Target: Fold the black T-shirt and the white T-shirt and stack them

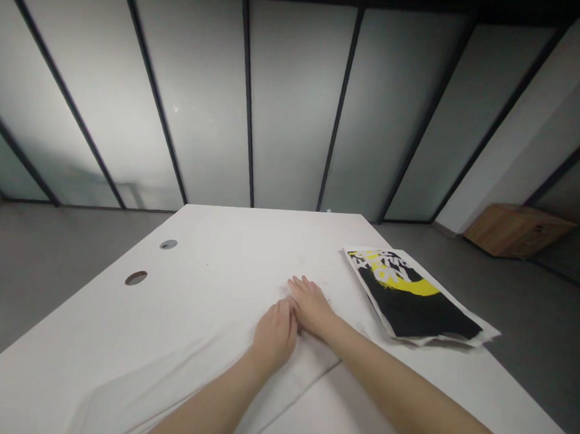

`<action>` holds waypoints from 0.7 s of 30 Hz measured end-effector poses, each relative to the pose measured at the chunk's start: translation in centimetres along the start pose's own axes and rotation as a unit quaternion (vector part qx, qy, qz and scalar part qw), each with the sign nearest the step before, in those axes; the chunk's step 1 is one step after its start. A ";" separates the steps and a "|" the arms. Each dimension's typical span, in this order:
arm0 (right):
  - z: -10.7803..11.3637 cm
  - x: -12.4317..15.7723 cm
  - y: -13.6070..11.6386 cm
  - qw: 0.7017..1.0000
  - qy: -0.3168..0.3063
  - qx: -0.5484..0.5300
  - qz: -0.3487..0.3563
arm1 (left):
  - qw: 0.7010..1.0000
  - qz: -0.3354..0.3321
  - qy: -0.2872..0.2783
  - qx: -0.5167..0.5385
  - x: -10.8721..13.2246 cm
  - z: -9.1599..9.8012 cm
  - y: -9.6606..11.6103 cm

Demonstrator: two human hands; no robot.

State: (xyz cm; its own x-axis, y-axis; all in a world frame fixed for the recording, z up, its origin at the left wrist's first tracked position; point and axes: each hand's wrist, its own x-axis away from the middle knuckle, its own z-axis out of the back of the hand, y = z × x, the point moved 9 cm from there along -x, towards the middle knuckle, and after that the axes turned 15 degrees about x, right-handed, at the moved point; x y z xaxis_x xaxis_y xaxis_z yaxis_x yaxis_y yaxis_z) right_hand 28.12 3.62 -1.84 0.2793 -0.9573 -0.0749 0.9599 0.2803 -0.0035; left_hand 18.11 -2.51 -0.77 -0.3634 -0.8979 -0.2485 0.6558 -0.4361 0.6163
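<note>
My left hand [274, 336] and my right hand [310, 306] rest side by side, palms down, on a creased white cloth [175, 360]. Their fingertips nearly meet near the middle of the white table [250, 241], and neither hand holds anything. The cloth lies flat with long folds under my forearms. To the right of my right hand lies a black and yellow printed sheet [412, 298] with ragged, curling edges. It is a short way from my fingers, not touching them.
Two round cable holes [136, 277] mark the table's left part. Grey floor surrounds the table. A low wooden cabinet [517, 230] stands at the far right, and a frosted glass wall with black frames [296, 101] runs behind.
</note>
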 end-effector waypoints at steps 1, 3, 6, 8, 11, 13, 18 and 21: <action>-0.8 0.6 0.0 1.000 -0.019 0.011 -0.018 | 1.000 0.001 -0.006 -0.003 0.0 0.0 0.0; -1.9 1.5 1.0 0.997 -0.042 0.022 -0.061 | 0.999 0.005 -0.023 -0.024 0.1 -0.2 0.1; -2.0 1.7 3.0 0.993 -0.043 0.032 -0.105 | 0.997 0.004 -0.049 -0.061 0.4 -0.4 0.4; -1.9 1.4 4.0 0.991 -0.039 0.035 -0.123 | 0.996 0.001 -0.061 -0.068 0.6 -0.5 0.6; -1.7 0.9 5.0 0.989 -0.035 0.038 -0.138 | 0.995 -0.001 -0.071 -0.068 1.0 -0.5 0.8; -1.6 0.6 5.4 0.988 -0.036 0.039 -0.143 | 0.995 -0.002 -0.078 -0.068 1.3 -0.3 1.0; -0.6 1.6 4.5 0.992 -0.032 0.044 -0.111 | 0.993 -0.016 -0.098 -0.067 3.3 0.5 0.7; 0.4 4.0 1.7 0.997 0.006 0.039 -0.063 | 0.993 -0.014 -0.059 -0.099 5.3 1.7 -1.2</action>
State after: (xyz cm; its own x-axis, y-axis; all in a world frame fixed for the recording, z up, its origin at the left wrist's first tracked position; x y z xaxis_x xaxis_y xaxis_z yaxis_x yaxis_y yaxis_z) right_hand 30.90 0.24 -1.73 0.1571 -0.9835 -0.0900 0.9864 0.1518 0.0635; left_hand 14.26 -6.66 -1.61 -0.4516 -0.8764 -0.1672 0.7565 -0.4754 0.4490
